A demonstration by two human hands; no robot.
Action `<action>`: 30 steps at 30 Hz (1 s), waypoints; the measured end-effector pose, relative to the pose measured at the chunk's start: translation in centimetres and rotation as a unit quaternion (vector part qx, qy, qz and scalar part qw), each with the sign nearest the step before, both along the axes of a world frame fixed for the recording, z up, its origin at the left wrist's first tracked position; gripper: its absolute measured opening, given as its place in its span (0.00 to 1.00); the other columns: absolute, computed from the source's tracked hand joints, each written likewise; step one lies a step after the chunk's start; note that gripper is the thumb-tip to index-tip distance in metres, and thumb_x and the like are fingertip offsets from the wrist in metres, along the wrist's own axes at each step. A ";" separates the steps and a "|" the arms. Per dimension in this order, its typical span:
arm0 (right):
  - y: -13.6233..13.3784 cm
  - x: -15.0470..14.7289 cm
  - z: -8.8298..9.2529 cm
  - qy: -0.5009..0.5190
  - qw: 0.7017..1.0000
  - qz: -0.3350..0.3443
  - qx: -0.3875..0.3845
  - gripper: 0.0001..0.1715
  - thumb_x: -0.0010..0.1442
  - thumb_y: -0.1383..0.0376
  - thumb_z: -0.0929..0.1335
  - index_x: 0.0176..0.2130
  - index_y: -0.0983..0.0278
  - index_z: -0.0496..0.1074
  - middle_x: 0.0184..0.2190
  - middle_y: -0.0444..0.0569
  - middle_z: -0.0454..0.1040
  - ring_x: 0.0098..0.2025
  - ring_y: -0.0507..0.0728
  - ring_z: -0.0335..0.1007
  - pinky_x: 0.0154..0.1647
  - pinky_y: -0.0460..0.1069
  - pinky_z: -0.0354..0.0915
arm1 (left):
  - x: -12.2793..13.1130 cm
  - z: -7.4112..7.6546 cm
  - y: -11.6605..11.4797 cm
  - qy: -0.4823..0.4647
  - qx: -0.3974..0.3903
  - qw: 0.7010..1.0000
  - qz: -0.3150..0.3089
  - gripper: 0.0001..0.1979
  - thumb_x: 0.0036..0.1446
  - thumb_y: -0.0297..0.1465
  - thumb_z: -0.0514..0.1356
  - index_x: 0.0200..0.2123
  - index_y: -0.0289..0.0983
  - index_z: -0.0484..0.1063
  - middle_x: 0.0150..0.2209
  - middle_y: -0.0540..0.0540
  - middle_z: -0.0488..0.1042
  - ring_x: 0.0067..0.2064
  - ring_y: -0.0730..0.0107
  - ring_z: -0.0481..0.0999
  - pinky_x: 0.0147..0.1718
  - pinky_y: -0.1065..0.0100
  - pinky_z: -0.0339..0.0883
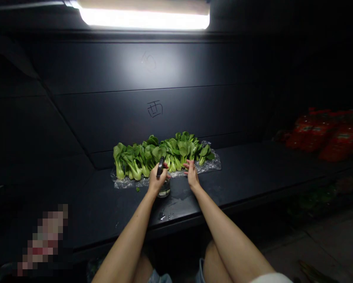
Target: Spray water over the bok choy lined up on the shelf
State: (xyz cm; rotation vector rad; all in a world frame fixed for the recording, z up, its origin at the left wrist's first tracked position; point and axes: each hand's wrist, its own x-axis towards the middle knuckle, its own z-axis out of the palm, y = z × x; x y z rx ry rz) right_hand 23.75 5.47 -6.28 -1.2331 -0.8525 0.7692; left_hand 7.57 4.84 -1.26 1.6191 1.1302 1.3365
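A row of bok choy [161,155] lies on a crumpled clear plastic sheet [212,164], with green leaves to the back and pale stems to the front. My left hand [158,180] is shut around a spray bottle [164,189], whose black trigger head [160,166] points up toward the stems. The bottle's clear body stands on the dark counter at the sheet's front edge. My right hand [191,175] rests open with its fingers apart, touching the plastic right in front of the pale stems.
The dark counter [241,177] is wet in front of my hands, with water drops near its edge. A dark panel with a handwritten character rises behind it, under a bright strip light [143,17]. Red packaged goods [320,133] sit at the far right.
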 end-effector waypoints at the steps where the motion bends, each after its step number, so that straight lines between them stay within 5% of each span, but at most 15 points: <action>1: 0.0 0.0 0.0 0.001 1.000 -0.001 -0.001 0.45 0.62 0.37 0.50 0.56 0.65 0.70 0.49 0.59 0.76 0.53 0.62 0.72 0.43 0.53 0.72 | 0.0 0.0 0.0 0.002 0.001 1.000 -0.002 0.10 0.49 0.35 0.57 0.35 0.37 0.69 0.33 0.49 0.76 0.22 0.68 0.77 0.26 0.68 0.67; 12: 0.0 0.0 -0.1 0.005 1.000 0.004 0.001 0.48 0.60 0.34 0.51 0.55 0.64 0.70 0.47 0.59 0.77 0.53 0.63 0.72 0.42 0.54 0.72 | 0.6 0.8 0.4 -0.021 0.002 1.000 -0.007 0.11 0.47 0.35 0.57 0.35 0.37 0.68 0.34 0.48 0.76 0.23 0.68 0.77 0.27 0.67 0.68; 26: 0.2 -0.2 -0.7 0.000 1.000 0.020 0.000 0.48 0.58 0.32 0.50 0.53 0.62 0.70 0.47 0.58 0.77 0.52 0.63 0.72 0.41 0.55 0.73 | 0.5 -0.1 0.3 -0.014 0.006 1.000 0.016 0.08 0.49 0.34 0.56 0.33 0.37 0.67 0.30 0.50 0.74 0.23 0.67 0.77 0.27 0.68 0.68; 30: -0.1 -0.4 -0.2 -0.004 1.000 0.029 -0.004 0.47 0.59 0.33 0.51 0.54 0.62 0.70 0.48 0.58 0.77 0.52 0.63 0.73 0.41 0.55 0.73 | 0.2 -0.5 0.6 -0.006 0.016 1.000 0.015 0.12 0.52 0.36 0.57 0.38 0.37 0.69 0.35 0.47 0.76 0.25 0.68 0.78 0.30 0.67 0.69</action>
